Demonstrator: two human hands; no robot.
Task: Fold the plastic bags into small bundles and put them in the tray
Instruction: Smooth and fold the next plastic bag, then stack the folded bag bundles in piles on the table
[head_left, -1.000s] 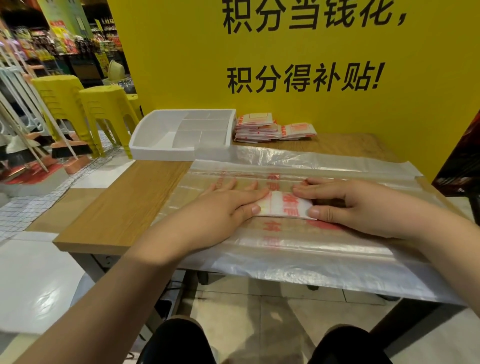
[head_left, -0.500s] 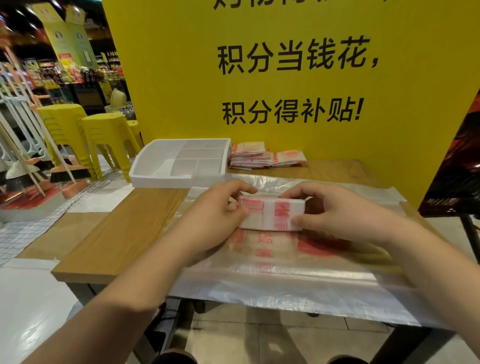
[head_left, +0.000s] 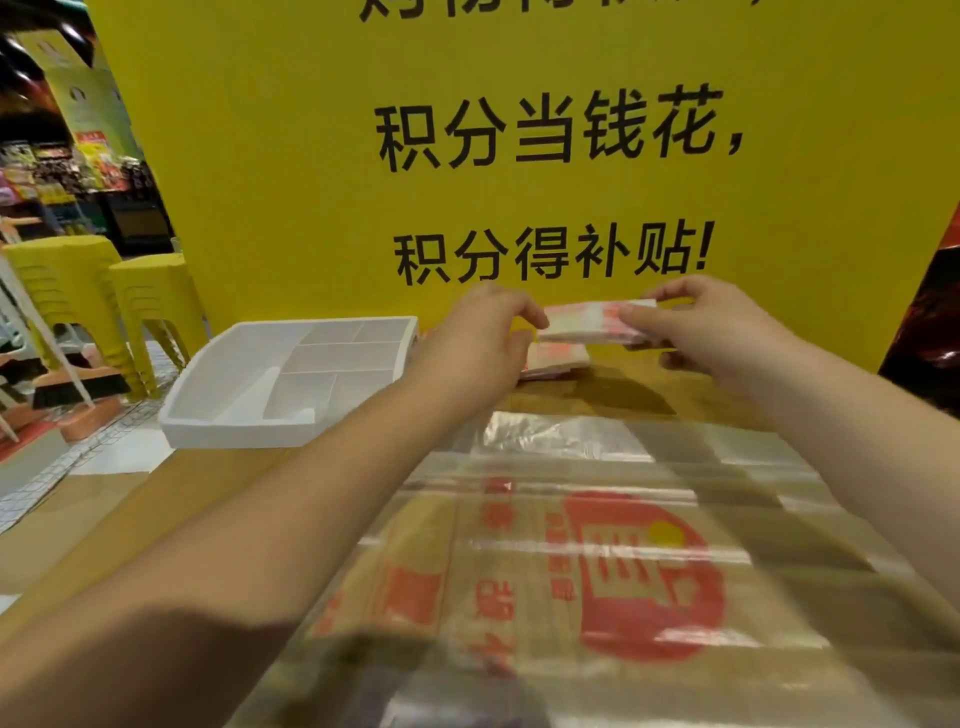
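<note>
Gripping folded bundle (head_left: 587, 323), left hand (head_left: 483, 332), right hand (head_left: 717, 332), sign (head_left: 291, 156) reads 积分得补贴!

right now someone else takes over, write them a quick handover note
Left hand and right hand pinch one folded bundle by its ends, held in the air above the pile of bundles at the back of the table.
Tray sits left of the pile; no bundle shows in it.
Done: this bag folded.
Left: bundles into the tray, then fold the flat bags lying near you.
</note>
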